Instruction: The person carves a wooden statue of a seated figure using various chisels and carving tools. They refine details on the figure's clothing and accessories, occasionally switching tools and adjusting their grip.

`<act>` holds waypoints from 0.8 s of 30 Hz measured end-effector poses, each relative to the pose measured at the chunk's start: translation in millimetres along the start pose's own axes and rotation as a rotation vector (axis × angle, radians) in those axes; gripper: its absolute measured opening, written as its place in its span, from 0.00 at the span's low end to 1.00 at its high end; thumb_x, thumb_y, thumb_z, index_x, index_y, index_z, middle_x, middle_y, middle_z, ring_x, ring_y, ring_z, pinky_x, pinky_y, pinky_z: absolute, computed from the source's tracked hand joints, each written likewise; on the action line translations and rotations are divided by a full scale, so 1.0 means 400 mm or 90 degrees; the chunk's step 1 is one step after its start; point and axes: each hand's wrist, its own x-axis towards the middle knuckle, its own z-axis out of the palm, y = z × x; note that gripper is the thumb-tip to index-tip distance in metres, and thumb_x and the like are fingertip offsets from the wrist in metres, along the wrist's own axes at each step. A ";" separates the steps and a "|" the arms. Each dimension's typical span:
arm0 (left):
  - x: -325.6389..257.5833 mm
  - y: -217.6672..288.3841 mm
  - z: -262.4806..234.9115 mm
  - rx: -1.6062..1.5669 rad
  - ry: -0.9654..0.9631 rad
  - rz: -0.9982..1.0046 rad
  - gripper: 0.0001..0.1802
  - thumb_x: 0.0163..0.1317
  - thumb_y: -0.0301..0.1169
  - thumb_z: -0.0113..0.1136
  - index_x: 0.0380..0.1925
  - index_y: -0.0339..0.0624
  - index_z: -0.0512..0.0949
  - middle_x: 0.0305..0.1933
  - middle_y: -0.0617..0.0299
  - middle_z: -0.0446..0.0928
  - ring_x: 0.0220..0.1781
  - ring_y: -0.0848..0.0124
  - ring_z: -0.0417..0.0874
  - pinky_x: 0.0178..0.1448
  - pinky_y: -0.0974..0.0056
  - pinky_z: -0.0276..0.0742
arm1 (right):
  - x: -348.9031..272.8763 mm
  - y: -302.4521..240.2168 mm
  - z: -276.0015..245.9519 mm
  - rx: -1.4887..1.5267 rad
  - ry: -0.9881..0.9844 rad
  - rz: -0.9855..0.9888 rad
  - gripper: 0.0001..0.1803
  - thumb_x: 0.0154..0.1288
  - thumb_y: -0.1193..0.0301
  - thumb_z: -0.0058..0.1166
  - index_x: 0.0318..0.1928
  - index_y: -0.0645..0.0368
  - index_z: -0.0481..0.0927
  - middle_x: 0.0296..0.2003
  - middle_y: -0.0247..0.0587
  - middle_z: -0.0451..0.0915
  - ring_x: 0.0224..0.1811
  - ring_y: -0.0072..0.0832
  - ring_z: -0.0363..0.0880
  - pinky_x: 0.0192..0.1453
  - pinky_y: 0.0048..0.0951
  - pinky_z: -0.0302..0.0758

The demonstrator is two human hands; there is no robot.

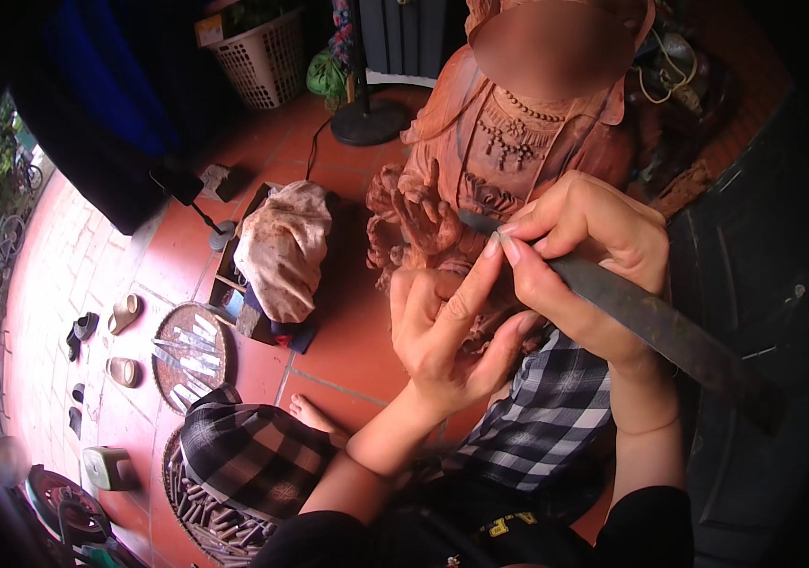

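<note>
A long, flat, dark grey strip (646, 308) is pinched between the thumb and fingers of my right hand (594, 237). Its short narrow end pokes out past the fingertips, and the long end slants down to the right. I cannot make out whether it is abrasive sheet or a blade. My left hand (447, 331) has its index finger stretched up to the right fingertips, its thumb apart and its other fingers bent. Right behind my hands stands a carved reddish-brown statue (508, 142) with a beaded necklace and an ornate carved part (414, 218) on its left side.
On the tiled floor at left are a round tray (163, 364) of blades and a basket (172, 488) of many chisel-like tools, partly behind my knee. A pale cloth (286, 246) covers something beyond them. A stand base (366, 123) and plastic basket (262, 62) stand farther back.
</note>
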 end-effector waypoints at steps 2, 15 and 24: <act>0.001 0.000 -0.002 0.002 -0.008 -0.004 0.33 0.45 0.34 0.76 0.56 0.38 0.83 0.26 0.64 0.70 0.31 0.66 0.66 0.37 0.65 0.63 | 0.005 0.000 -0.001 -0.020 -0.003 -0.006 0.12 0.54 0.87 0.62 0.23 0.64 0.71 0.29 0.43 0.81 0.33 0.25 0.82 0.39 0.25 0.78; 0.001 -0.001 0.004 0.006 -0.013 -0.008 0.34 0.44 0.34 0.77 0.56 0.40 0.83 0.27 0.64 0.70 0.32 0.66 0.66 0.39 0.64 0.63 | 0.019 -0.008 -0.010 -0.027 -0.019 0.000 0.12 0.53 0.87 0.60 0.23 0.64 0.70 0.26 0.42 0.78 0.31 0.26 0.81 0.38 0.25 0.77; 0.002 -0.003 0.009 0.002 -0.004 0.008 0.33 0.44 0.33 0.76 0.55 0.39 0.83 0.26 0.65 0.71 0.32 0.67 0.67 0.40 0.65 0.62 | 0.022 -0.008 -0.017 -0.063 -0.047 -0.035 0.12 0.53 0.87 0.59 0.22 0.63 0.70 0.26 0.41 0.78 0.29 0.27 0.81 0.36 0.25 0.77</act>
